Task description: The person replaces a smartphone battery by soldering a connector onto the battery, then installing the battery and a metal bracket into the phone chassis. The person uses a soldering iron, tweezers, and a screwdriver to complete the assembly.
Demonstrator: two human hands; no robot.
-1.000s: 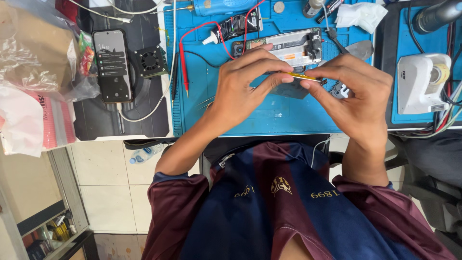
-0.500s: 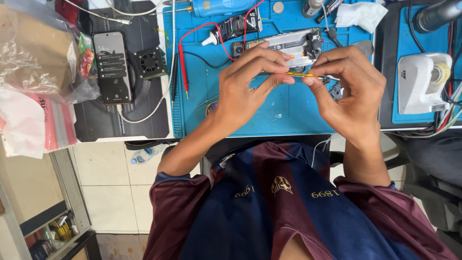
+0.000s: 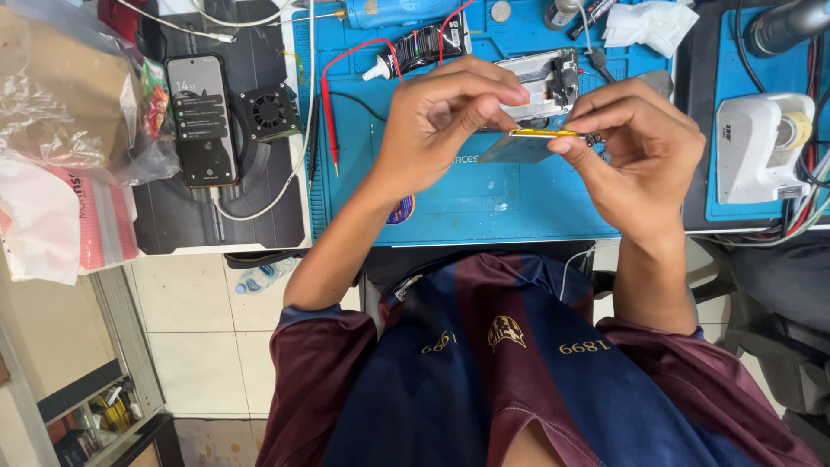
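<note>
Both my hands hold a thin flat part (image 3: 532, 143), grey with a yellow top edge, over the blue work mat (image 3: 450, 203). My left hand (image 3: 441, 121) pinches its left end between thumb and fingers. My right hand (image 3: 635, 151) grips its right end. Just behind the hands lies an opened silver device (image 3: 540, 78) with dark components. What the fingers cover of the part is hidden.
A black phone (image 3: 201, 117) with a lit screen and a small black fan (image 3: 268, 111) lie on a dark mat at left. Red probe leads (image 3: 327, 104), a white tissue (image 3: 648, 22), a white machine (image 3: 761, 143) and plastic bags (image 3: 60, 147) surround the mat.
Both hands have shifted slightly, still pinching the flat part. The part now sits level between the fingertips, with its yellow edge facing up more clearly.
</note>
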